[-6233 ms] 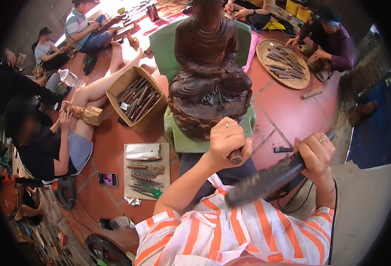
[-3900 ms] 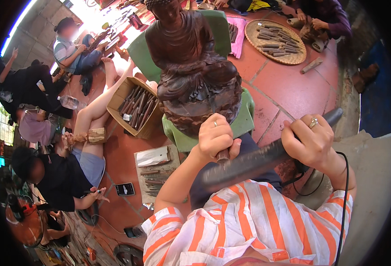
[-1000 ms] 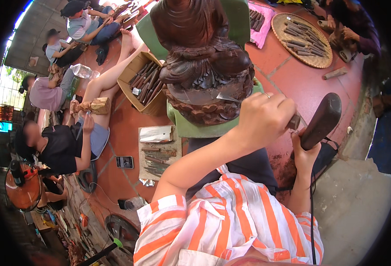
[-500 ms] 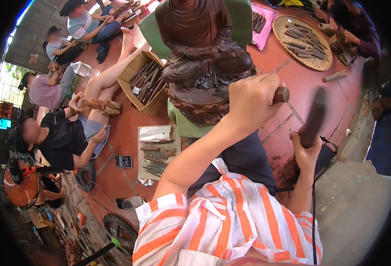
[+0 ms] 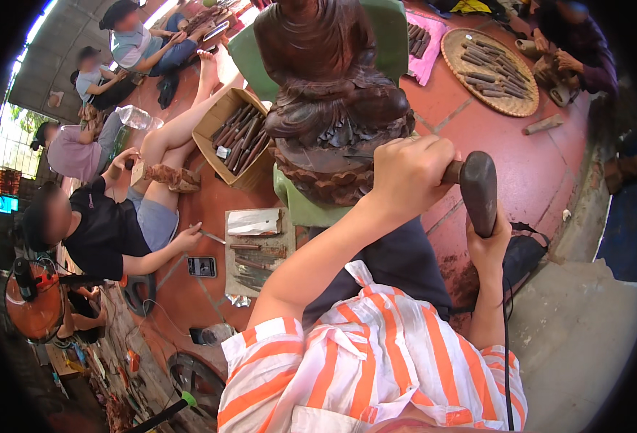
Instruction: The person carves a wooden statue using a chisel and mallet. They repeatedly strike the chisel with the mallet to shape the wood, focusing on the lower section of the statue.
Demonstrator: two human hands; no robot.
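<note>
A dark brown carved wooden statue (image 5: 333, 108) of a seated robed figure stands in front of me on a green support (image 5: 326, 211). My left hand (image 5: 412, 173) is closed round a chisel, its wooden handle end (image 5: 453, 172) sticking out to the right. The chisel's blade side points left toward the statue's base; its tip is hard to make out. My right hand (image 5: 489, 244) grips a dark wooden mallet (image 5: 480, 191), whose head is up against the end of the chisel handle.
Left of the statue is a cardboard box (image 5: 204, 133) of tools. Nearer lie a mat (image 5: 284, 234) with chisels and a phone (image 5: 202, 267). A woven tray (image 5: 454, 61) of tools sits at the far right, beside a pink cloth (image 5: 434, 43). Several people sit working around.
My right hand has swung the mallet leftward onto the chisel's end. My left hand keeps its place. The seated person at left has lowered one hand toward the mat.
</note>
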